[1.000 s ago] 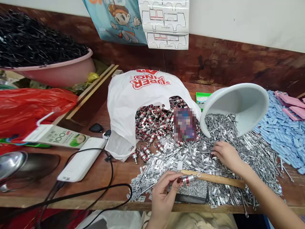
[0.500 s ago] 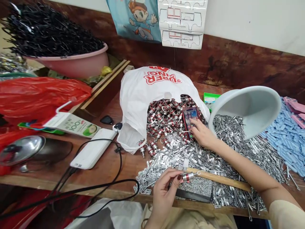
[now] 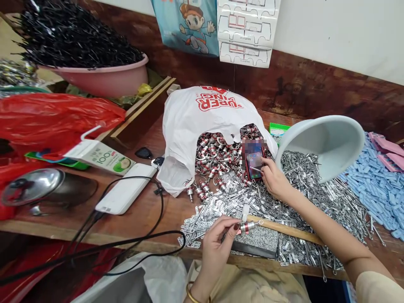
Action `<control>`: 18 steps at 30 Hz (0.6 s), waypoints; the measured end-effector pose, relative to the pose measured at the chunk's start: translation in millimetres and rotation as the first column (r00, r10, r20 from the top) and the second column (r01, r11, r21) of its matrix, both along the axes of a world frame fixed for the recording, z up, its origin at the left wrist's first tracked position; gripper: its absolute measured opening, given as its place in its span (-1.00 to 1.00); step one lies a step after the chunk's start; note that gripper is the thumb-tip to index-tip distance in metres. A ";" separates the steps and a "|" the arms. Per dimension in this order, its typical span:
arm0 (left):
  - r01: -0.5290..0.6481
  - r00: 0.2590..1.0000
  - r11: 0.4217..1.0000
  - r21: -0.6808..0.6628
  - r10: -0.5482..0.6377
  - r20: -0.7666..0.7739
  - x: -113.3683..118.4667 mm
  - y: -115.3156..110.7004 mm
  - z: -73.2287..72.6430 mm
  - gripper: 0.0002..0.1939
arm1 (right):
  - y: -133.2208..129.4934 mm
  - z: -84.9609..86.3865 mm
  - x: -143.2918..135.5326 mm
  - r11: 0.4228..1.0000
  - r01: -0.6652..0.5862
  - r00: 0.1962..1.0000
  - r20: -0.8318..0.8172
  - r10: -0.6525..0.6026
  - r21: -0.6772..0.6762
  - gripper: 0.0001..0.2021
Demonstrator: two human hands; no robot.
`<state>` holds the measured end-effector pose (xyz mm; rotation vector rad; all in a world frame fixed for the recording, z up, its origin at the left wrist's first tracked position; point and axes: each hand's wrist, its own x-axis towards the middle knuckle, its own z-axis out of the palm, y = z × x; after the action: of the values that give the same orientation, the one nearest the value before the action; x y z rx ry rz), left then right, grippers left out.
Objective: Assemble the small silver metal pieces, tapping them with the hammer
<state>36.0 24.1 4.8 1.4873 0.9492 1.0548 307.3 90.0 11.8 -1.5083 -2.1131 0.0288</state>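
My left hand [image 3: 217,237], low in the middle, pinches a small silver metal cylinder with red bands [image 3: 246,227]; a wire loop sticks out of its right end. My right hand [image 3: 274,179] is at the lower right of a lit smartphone [image 3: 253,155]. Its index finger is at the screen, and a thin metal pin [image 3: 255,169] pokes out from the curled fingers. The phone leans on a heap of similar red-banded cylinders [image 3: 214,151] spilling from a white plastic bag [image 3: 179,126]. Under my left hand's piece lies a speckled grey block [image 3: 260,240].
A wooden handle [image 3: 287,229] crosses loose metal pins and flat links [image 3: 217,208]. A tipped grey basin [image 3: 341,143] stands at right, beside blue plastic pieces [image 3: 375,185]. At left are a white power bank [image 3: 126,189], black cables [image 3: 162,210] and a lidded metal mug [image 3: 72,189].
My right hand has shifted slightly right and down on the phone, and its fingers are more curled. The screen content differs. My left hand keeps its pinch; the camera view has moved a little.
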 end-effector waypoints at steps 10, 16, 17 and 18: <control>-0.047 0.999 0.999 0.018 0.047 0.011 -4.9 -12.8 -1.3 -0.77 | -2.7 15.4 -0.6 1.000 0.008 0.999 0.032 -0.008 0.019 -0.77; -0.110 0.994 0.992 -0.063 0.111 0.020 1.6 -8.0 -11.3 -0.69 | -54.2 19.0 28.9 0.956 0.240 0.944 0.270 -0.189 -0.171 -0.76; -0.100 0.994 0.992 -0.078 0.103 0.028 4.7 -7.7 -11.7 -0.68 | -61.2 18.5 35.0 0.941 0.284 0.935 0.271 -0.228 -0.185 -0.77; -0.091 0.995 0.992 -0.085 0.094 0.033 7.5 -7.8 -11.7 -0.68 | -68.4 18.1 40.9 0.929 0.320 0.930 0.248 -0.270 -0.186 -0.77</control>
<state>43.5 16.3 -6.9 1.3620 1.0319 1.0929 348.2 21.6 29.9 -2.0386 -2.0761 -0.0106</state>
